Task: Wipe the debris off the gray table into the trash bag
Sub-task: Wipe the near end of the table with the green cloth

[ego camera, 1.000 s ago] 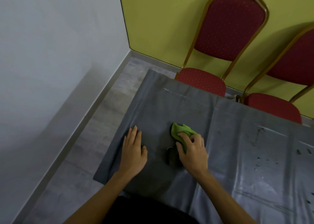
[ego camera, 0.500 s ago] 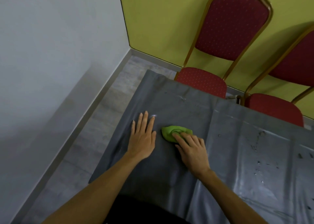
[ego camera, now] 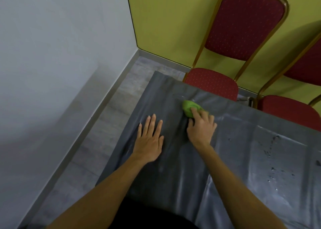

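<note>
Right hand (ego camera: 200, 130) curled on green cloth (ego camera: 189, 108), pressing it to gray surface (ego camera: 243, 159) — left hand (ego camera: 150, 138) flat, fingers spread, holding nothing.

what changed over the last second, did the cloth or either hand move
The right hand pushed the green cloth away from the person, toward the table's far edge. The left hand slid forward slightly, staying flat. The cloth stays gripped; the dark specks remain.

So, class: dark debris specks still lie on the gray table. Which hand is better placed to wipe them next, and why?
The right hand: it already presses the green cloth, and the specks lie on its side. The left hand rests flat and empty on the gray table.
</note>
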The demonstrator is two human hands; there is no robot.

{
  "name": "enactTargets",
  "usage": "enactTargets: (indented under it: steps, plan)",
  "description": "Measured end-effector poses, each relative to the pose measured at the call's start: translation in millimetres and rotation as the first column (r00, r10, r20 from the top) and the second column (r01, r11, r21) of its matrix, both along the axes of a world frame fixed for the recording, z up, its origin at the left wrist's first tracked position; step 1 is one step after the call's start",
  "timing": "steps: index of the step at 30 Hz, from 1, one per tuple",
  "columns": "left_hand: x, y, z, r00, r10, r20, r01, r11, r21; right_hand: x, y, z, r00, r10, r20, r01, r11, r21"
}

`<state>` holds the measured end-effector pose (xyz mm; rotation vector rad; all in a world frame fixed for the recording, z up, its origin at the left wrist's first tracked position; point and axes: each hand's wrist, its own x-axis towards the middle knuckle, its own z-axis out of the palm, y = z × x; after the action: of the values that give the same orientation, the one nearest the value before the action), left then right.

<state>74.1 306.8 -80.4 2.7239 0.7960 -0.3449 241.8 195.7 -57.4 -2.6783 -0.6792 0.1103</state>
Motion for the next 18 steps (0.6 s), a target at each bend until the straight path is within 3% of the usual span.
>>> enactTargets:
  steps: [2, 4, 8, 12, 13, 15, 18]
  plan:
    - [-1.7, 1.3, -0.4, 1.000, -0.013, -0.002, 0.013, 1.000, 0.009, 2.2, -8.2, 0.5, 0.973, 0.211, 0.094, -0.206, 0.976, -0.065]
    - [-2.1, 3.1, -0.8, 1.000, -0.023, -0.008, 0.023, 1.000, 0.009, 30.2, -19.4, 3.2, 0.950, 0.265, 0.166, -0.242, 0.959, -0.145]
    - [1.9, 2.9, 1.5, 0.999, -0.033, -0.025, 0.032, 0.999, -0.027, 97.2, -20.1, 2.2, 0.994, -0.045, 0.100, 0.066, 0.975, -0.214]
    - [-1.6, -2.0, 1.6, 1.000, -0.026, -0.013, 0.026, 0.999, 0.021, 88.8, 36.6, 11.8, 0.904, -0.411, -0.121, 0.389, 0.906, -0.170]
    - [-1.4, -3.1, 1.3, 1.000, -0.023, -0.015, 0.024, 0.999, 0.030, 73.3, 53.7, 14.4, 0.912, -0.377, -0.164, 0.352, 0.922, -0.160]
    - [2.5, -3.7, 0.4, 1.000, -0.022, -0.020, 0.023, 0.999, 0.038, 34.4, 81.7, 14.6, 0.982, -0.122, -0.145, 0.105, 0.987, -0.120]
    - [1.8, -9.4, 1.5, 0.999, 0.042, 0.032, -0.043, 0.999, 0.016, 15.6, 94.1, 19.1, 0.970, 0.222, -0.099, -0.235, 0.961, -0.146]
